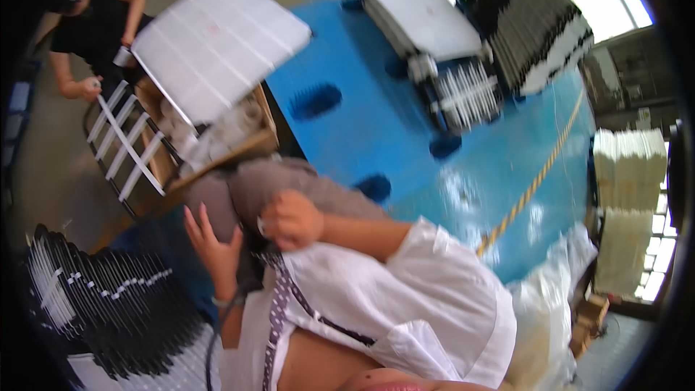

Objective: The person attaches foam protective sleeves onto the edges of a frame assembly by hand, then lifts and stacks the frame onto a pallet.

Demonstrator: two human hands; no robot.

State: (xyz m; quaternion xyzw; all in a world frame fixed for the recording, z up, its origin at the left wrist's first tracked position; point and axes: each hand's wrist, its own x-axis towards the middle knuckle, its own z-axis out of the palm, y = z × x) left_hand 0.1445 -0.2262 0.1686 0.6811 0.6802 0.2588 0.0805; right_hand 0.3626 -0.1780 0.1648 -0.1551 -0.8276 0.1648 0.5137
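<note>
My left hand [215, 250] is raised at the lower left, its fingers apart and nothing in them. To its right, my right hand [292, 221] has its fingers curled together in front of my lap. A small pale bit shows at those fingers, too blurred to name. Both hands are over my brown trousers [271, 185]. Beyond them stands a cardboard box [268, 119] with white rolls inside. A large white panel [224, 40] lies tilted across the box, and a black frame with white strips [119, 137] leans at its left side.
Another person [98, 29] stands at the upper left, holding a white item. Stacked black frames [123, 297] are at the lower left. A blue platform [347, 108] carries stacked panels [427, 18]. Plastic sheeting [543, 311] is at the lower right, near a yellow-black floor stripe [536, 185].
</note>
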